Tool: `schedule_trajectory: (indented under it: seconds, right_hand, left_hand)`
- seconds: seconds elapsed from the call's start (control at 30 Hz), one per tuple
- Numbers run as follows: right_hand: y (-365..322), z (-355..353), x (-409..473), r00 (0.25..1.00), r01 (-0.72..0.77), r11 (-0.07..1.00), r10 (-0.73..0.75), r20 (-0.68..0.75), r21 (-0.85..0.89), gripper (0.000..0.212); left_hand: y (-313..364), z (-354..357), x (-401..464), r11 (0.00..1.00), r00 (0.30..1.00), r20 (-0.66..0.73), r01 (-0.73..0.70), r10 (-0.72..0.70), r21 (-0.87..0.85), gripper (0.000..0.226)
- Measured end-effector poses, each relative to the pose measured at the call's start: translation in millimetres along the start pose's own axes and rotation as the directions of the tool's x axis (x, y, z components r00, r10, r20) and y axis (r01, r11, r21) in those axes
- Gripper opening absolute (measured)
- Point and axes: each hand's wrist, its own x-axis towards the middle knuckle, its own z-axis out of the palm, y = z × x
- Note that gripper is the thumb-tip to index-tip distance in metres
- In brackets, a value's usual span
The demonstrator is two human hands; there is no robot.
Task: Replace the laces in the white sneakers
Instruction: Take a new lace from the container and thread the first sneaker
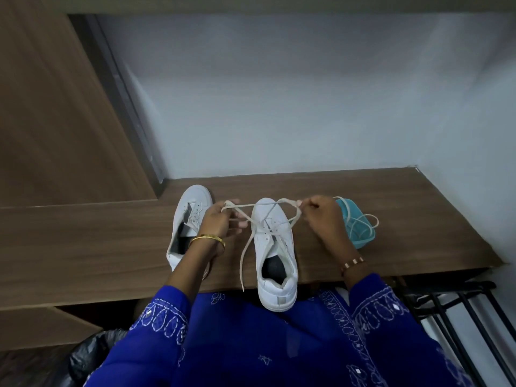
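Wooden worktop (363,196) under a pale wall carries two white sneakers; both hands pinch the lace (282,203) over the nearer sneaker (275,247), left hand (216,222), right hand (321,213), each grip clamped on a loop

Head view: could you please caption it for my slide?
Both hands pull a lace across a white sneaker.

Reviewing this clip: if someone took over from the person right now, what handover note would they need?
Left hand pinches one loop of the lace; right hand pinches the other.
Laced sneaker sits mid-shelf, heel over the shelf edge.
Second sneaker lies to its left, no lace visible in it.
Another lace rests on the teal object at right.
Done: first sneaker threaded.
Left: finish the bow, lace the second.
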Motion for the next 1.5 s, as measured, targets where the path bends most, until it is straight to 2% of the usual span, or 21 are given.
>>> schedule_trajectory:
  seconds: [0.13, 0.27, 0.43, 0.53, 0.6, 0.67, 0.77, 0.8, 0.87, 0.93, 1.0, 1.03, 1.1, 1.17, 1.27, 1.4, 1.5]
  right_hand:
    - [-2, -6, 14, 1.0, 0.001, 1.0, -0.001, 0.007, 0.01, 0.027]
    - [-13, -11, 18, 0.997, -0.03, 0.994, 0.022, 0.078, 0.105, 0.023]
    - [-23, -18, 32, 0.997, -0.06, 0.976, 0.046, 0.069, 0.208, 0.039]
    - [-25, -23, 36, 0.986, -0.165, 0.966, 0.154, 0.071, 0.198, 0.046]
    - [-26, -31, 41, 0.976, -0.219, 0.916, 0.209, 0.065, 0.336, 0.048]
    - [-26, -43, 49, 0.975, -0.192, 0.888, 0.221, -0.022, 0.419, 0.043]
    - [-27, -52, 58, 0.977, -0.134, 0.904, 0.188, -0.097, 0.405, 0.036]
    - [-26, -50, 59, 0.983, -0.122, 0.921, 0.163, -0.082, 0.369, 0.032]
    - [-20, -39, 57, 0.992, -0.125, 0.974, 0.129, -0.009, 0.191, 0.024]
    - [-8, -22, 55, 0.987, -0.149, 0.988, 0.147, 0.064, 0.033, 0.019]
    - [4, -9, 50, 0.982, -0.154, 0.987, 0.159, 0.099, -0.053, 0.008]
    - [5, -5, 44, 0.983, -0.136, 0.986, 0.147, 0.113, -0.099, 0.012]
    - [4, 1, 32, 0.978, -0.062, 0.99, 0.086, 0.189, -0.126, 0.02]
    - [-5, 4, 21, 0.955, 0.007, 0.996, 0.02, 0.295, -0.088, 0.022]
    - [-18, 4, 15, 0.923, 0.046, 0.998, -0.026, 0.383, -0.042, 0.02]
    - [-25, -1, 15, 0.961, 0.012, 0.995, -0.039, 0.274, 0.101, 0.01]
    - [-24, -4, 16, 0.974, 0.008, 0.991, -0.038, 0.225, 0.134, 0.012]
  left_hand:
    - [7, -4, 4, 0.996, 1.0, 0.023, 0.001, -0.003, 0.088, 0.031]
    - [16, -5, 4, 0.993, 0.999, -0.049, -0.017, 0.023, 0.117, 0.027]
    - [24, -6, 7, 0.986, 0.998, -0.055, -0.009, 0.018, 0.167, 0.024]
    - [21, -10, 12, 0.998, 0.995, -0.098, 0.007, -0.001, 0.058, 0.03]
    - [18, -15, 17, 0.995, 0.986, -0.162, 0.021, -0.038, -0.1, 0.034]
    - [16, -20, 22, 0.98, 0.973, -0.219, 0.025, -0.07, -0.2, 0.036]
    - [13, -22, 21, 0.994, 0.968, -0.237, 0.064, -0.084, -0.094, 0.045]
    - [12, -20, 19, 0.996, 0.973, -0.213, 0.084, -0.087, -0.023, 0.049]
    - [8, -12, 13, 0.989, 0.986, -0.135, 0.109, -0.095, 0.098, 0.059]
    - [2, -4, 8, 0.969, 0.994, -0.102, 0.062, -0.038, 0.24, 0.06]
    - [-8, 2, 6, 0.852, 0.989, -0.111, -0.024, 0.096, 0.524, 0.053]
    - [-13, 5, 5, 0.767, 0.984, -0.094, -0.059, 0.154, 0.639, 0.05]
    - [-24, 12, 2, 0.633, 0.976, -0.016, -0.128, 0.217, 0.763, 0.046]
    - [-33, 20, 0, 0.58, 0.95, 0.125, -0.276, 0.286, 0.766, 0.047]
    - [-30, 33, 0, 0.649, 0.897, 0.278, -0.441, 0.344, 0.62, 0.052]
    - [-21, 46, 5, 0.755, 0.89, 0.334, -0.445, 0.312, 0.482, 0.042]
    - [-23, 49, 10, 0.777, 0.882, 0.382, -0.438, 0.275, 0.452, 0.028]
